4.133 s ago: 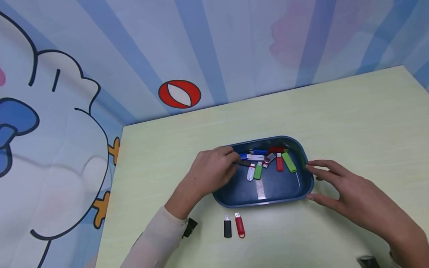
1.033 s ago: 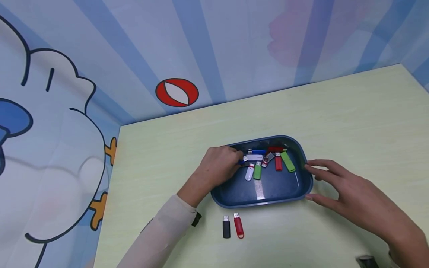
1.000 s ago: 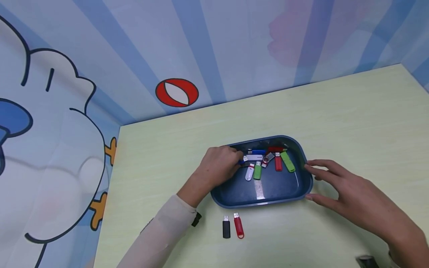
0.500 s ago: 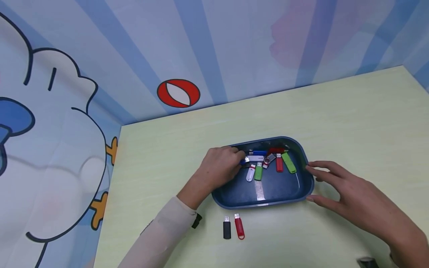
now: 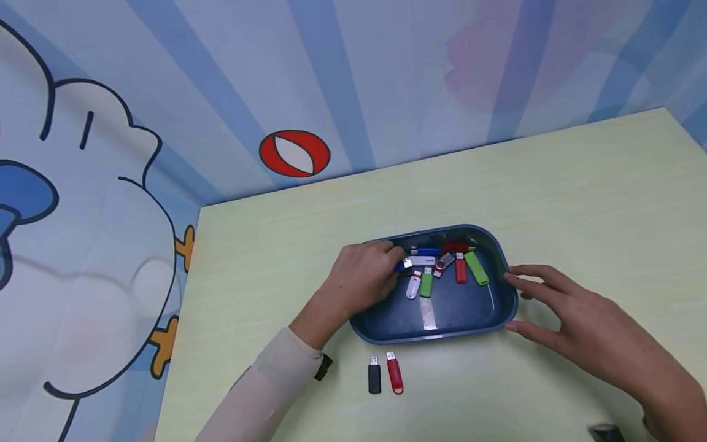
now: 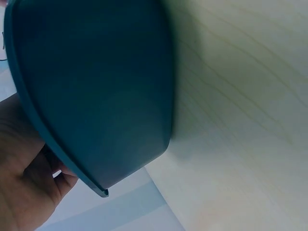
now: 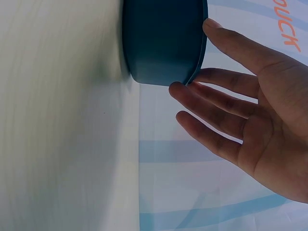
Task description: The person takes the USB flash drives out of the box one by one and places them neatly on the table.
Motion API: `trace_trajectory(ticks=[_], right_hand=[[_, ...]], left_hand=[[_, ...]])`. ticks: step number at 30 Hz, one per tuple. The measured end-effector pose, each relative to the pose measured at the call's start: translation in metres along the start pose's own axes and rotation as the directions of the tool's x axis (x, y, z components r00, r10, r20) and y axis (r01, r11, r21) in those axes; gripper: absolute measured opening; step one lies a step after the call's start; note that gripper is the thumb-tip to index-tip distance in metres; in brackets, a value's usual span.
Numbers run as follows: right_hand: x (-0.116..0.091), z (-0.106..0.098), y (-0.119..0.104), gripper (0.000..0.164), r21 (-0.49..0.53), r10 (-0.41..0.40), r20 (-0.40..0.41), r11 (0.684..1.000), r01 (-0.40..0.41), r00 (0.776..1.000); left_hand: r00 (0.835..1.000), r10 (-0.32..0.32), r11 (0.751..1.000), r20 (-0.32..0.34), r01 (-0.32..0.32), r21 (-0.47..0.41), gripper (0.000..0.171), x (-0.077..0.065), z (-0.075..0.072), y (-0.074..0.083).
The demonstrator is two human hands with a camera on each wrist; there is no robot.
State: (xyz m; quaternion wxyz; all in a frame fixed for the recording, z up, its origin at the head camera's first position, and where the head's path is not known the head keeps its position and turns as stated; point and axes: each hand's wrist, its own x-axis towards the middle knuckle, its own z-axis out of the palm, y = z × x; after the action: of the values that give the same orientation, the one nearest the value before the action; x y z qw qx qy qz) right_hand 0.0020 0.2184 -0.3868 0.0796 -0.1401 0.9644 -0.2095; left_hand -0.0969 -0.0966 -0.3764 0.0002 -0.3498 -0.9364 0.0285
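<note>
A dark blue tray (image 5: 453, 333) stands on the table with several USB sticks in it. My left hand (image 5: 353, 279) reaches over the tray's left end, its fingers curled at a blue USB stick (image 5: 405, 265) that it appears to pinch; only the connector end shows. A black stick lies partly hidden beneath it. In the left wrist view the tray wall hides the fingertips. With relaxed, fairly straight fingers, my right hand (image 7: 260, 106) touches the tray's right end. Nearby in the tray are a white stick (image 5: 413, 285), a green stick (image 5: 426, 283) and a red stick (image 5: 461, 269).
Before the tray, a black USB stick (image 5: 374, 376) and a red USB stick (image 5: 395, 374) lie side by side on the pale table (image 5: 265, 245). Along the tray's back lie more sticks, among them a long green one (image 5: 476, 268). A printed wall (image 5: 386, 73) stands behind.
Four seconds ago my left fingers were at the black stick in the tray; they have since shifted slightly right to the blue stick, whose connector has turned. My right hand has stayed put.
</note>
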Motion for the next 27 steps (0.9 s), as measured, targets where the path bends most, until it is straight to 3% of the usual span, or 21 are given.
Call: trace_trajectory(ticks=[6,27], right_hand=[[0.000,0.000,0.001,0.070,0.002,-0.004,-0.002,1.000,0.004,1.000],[0.000,0.001,0.000,0.073,-0.013,0.006,0.025,1.000,-0.005,1.000]], left_hand=[[0.999,-0.036,0.999,0.012,0.036,-0.022,0.030,-0.002,-0.005,0.001],[0.998,-0.058,0.997,-0.024,0.056,-0.050,0.032,-0.014,-0.012,0.007]])
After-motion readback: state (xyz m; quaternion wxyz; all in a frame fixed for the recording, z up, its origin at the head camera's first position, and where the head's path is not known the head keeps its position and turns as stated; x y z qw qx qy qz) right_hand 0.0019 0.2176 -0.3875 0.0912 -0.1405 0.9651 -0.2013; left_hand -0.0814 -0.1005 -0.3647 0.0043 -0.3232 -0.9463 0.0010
